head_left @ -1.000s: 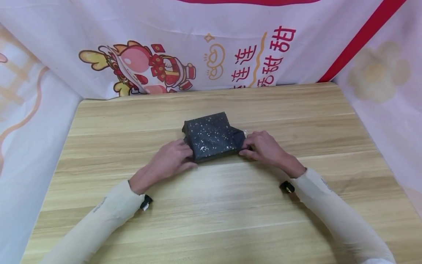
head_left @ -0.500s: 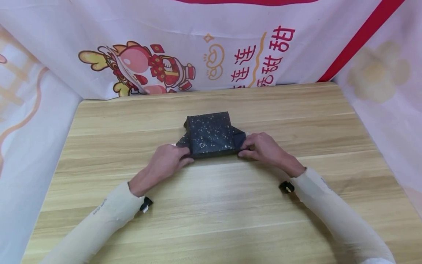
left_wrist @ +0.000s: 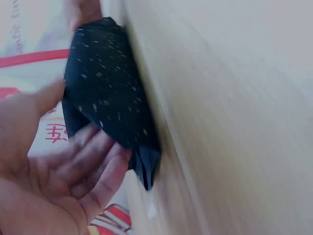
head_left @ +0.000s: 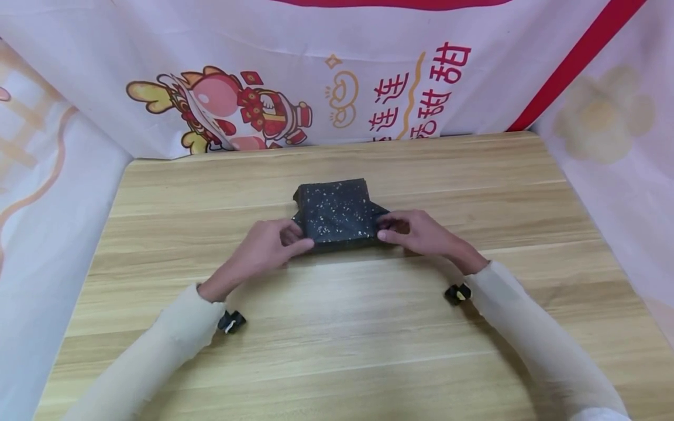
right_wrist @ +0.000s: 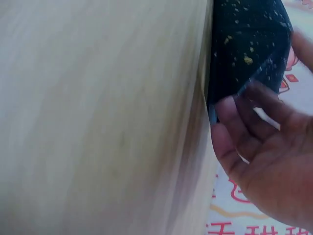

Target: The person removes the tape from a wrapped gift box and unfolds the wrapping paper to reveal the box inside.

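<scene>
A flat package (head_left: 339, 211) wrapped in black paper with white and gold flecks lies on the wooden table (head_left: 347, 316). My left hand (head_left: 268, 245) is at its left end, fingers relaxed against the folded paper flap (left_wrist: 146, 166) and thumb by the near corner. Opposite it, my right hand (head_left: 421, 234) touches the right-hand flap (head_left: 380, 211) with its fingertips, the thumb held apart. In the right wrist view, the right fingers (right_wrist: 230, 112) are bent lightly against the package's end. Its underside is hidden.
Behind the table hangs a white cloth (head_left: 295, 35) with red lettering and a cartoon dragon figure. More printed cloth (head_left: 595, 111) closes off the sides. A small black device (head_left: 231, 321) sits at each wrist, below the pale sleeves.
The package has turned slightly and now sits squarer to me. My left hand let its flap go and the fingers spread. The right fingers and thumb have parted from their pinch on the right flap.
</scene>
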Demonstrator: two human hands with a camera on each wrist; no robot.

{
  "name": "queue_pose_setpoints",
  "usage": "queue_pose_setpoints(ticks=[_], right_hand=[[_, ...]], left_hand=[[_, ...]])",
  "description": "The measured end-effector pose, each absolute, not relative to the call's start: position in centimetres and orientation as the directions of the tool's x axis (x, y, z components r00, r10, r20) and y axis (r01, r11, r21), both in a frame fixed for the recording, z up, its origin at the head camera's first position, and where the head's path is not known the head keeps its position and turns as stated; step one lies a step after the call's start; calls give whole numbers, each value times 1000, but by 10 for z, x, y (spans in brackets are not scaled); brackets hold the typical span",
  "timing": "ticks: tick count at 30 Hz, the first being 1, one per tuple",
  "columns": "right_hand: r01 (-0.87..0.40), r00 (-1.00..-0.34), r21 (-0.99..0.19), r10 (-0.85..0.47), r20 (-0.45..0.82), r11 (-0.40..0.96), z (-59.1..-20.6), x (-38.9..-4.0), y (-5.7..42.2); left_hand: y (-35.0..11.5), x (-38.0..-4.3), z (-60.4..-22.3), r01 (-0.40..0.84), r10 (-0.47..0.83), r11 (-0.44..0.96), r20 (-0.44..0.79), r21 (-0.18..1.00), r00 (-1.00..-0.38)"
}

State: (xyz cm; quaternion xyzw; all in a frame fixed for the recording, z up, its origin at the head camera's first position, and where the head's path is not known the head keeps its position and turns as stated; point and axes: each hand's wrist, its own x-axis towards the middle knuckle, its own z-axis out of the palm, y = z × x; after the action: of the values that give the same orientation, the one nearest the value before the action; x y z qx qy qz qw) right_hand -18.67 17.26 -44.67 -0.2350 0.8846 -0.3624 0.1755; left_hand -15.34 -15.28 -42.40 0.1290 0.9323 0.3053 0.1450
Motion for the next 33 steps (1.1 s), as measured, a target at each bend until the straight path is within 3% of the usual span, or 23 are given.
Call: queue_pose_setpoints(ticks=[9,14,23,33], right_hand=[[-11,-891,-812,-375,-257,584,-439,-189,148],[52,-896,-838,-346,-280,544,-438,-189,141],[45,-925,-876,-312,-218,480,-433,-185,133],[-20,-959,-932,-272,-85,363,-425,-176,133]], left_hand=[[-144,-167,-424,-122,212,600,-304,791,-929],[-137,-170,-423,-176,192,530,-320,829,-928],[-137,-174,-422,-158,141,507,-263,847,-955],[-134,-162,-417,28,148,510,-56,859,-987]])
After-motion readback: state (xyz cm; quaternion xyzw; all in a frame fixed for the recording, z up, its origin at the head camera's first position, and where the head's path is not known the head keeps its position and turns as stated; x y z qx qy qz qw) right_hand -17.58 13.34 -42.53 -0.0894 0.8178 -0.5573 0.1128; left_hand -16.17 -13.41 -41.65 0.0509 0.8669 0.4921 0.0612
